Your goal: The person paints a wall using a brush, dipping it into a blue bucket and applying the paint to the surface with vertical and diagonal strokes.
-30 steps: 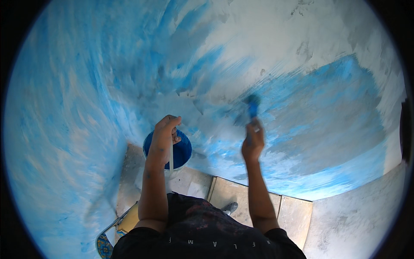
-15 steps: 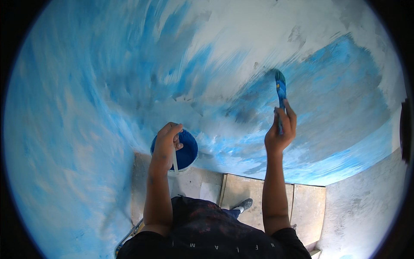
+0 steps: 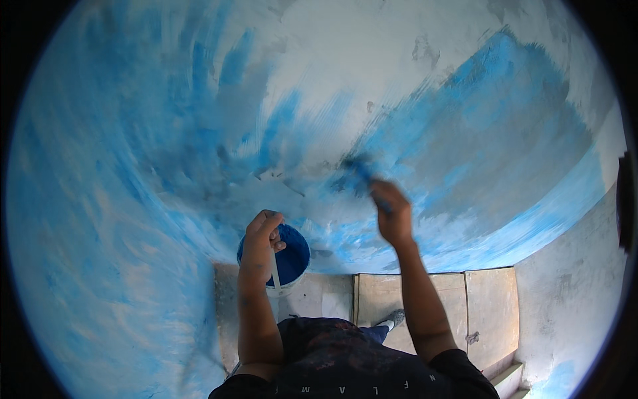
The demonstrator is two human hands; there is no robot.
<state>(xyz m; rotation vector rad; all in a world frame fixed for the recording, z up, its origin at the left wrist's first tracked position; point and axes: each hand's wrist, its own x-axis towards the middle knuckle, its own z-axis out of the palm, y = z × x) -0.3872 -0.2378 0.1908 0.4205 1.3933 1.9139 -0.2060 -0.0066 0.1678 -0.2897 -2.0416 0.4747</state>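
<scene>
My right hand (image 3: 392,209) is closed round the handle of a paintbrush (image 3: 363,170). Blurred by motion, its dark bristles lie against or close to the wall (image 3: 345,46), where a dark blue-grey patch shows. My left hand (image 3: 263,233) grips the pale strap handle of a paint bucket (image 3: 292,256), which hangs below it. Dark blue paint coats the bucket's inside; its outer side is whitish. Blue, grey and white strokes cover much of the wall, with a bare whitish area at the upper middle.
Below are wooden boards (image 3: 432,299) with a shoe (image 3: 397,316) on them. A plain grey wall (image 3: 565,266) rises on the right, with a dark object (image 3: 625,203) at its far edge. Wooden steps or ledges (image 3: 508,379) show at the lower right.
The paintbrush in my right hand has swept down and to the left across the wall, and blue now covers more of the upper right patch. My left hand still holds the bucket.
</scene>
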